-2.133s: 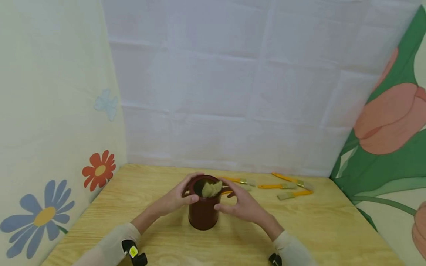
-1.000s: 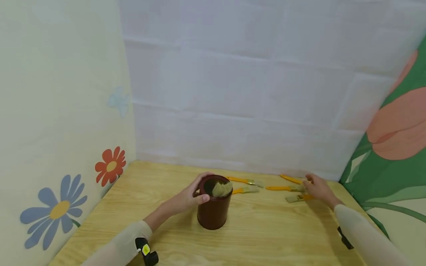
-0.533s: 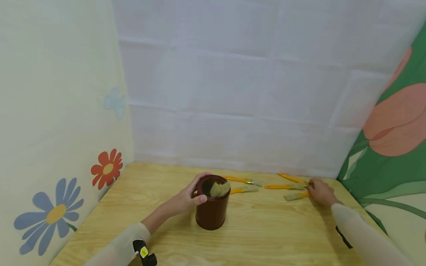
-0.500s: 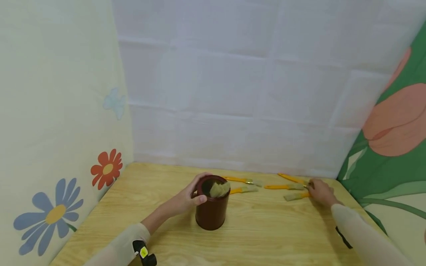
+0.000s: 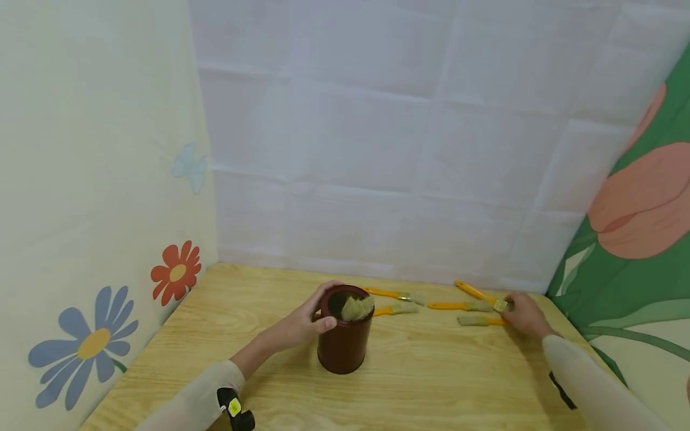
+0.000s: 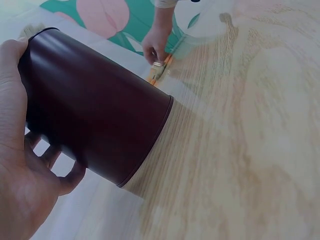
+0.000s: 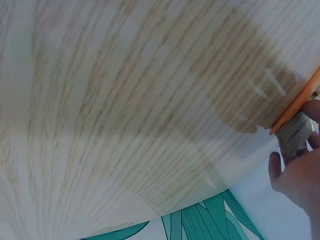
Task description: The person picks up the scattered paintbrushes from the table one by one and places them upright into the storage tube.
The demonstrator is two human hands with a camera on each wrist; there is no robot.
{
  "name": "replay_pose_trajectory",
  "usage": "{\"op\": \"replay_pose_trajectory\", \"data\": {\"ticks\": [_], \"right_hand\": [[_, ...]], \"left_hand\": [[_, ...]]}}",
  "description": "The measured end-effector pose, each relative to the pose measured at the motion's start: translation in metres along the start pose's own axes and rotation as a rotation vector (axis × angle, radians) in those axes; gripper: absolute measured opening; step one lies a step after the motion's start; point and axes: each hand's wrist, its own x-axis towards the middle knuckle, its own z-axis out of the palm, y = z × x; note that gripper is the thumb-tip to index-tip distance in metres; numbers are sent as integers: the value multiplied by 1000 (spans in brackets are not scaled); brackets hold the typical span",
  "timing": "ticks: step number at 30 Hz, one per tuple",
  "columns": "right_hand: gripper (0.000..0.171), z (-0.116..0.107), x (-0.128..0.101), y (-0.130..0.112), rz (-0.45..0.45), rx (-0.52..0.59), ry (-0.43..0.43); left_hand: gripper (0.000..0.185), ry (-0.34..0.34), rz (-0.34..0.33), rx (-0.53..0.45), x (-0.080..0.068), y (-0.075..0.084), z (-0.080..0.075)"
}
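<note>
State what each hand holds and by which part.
The left hand grips the brown pot round its upper wall, near the rim. The right hand pinches a yellow-handled brush at its metal band, beside the bristles.

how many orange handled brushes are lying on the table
5. Two lie just behind the dark red cup: and. Three lie at the right hand. More stand inside the cup.
</note>
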Motion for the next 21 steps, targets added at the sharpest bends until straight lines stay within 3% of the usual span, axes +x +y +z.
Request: {"op": "replay_pose_trajectory", "data": {"ticks": [5,11,21], "right_hand": [[26,-3,-2,1,40,49,-32],[31,-9,-6,1,17,84,-70],[34,-44,-8,-18,8,131,-71]], "left_hand": [[71,2,5,2,0,1,1],[67,12,-20,-9,-3,1,4],[68,11,1,20,-2,3,4]]}}
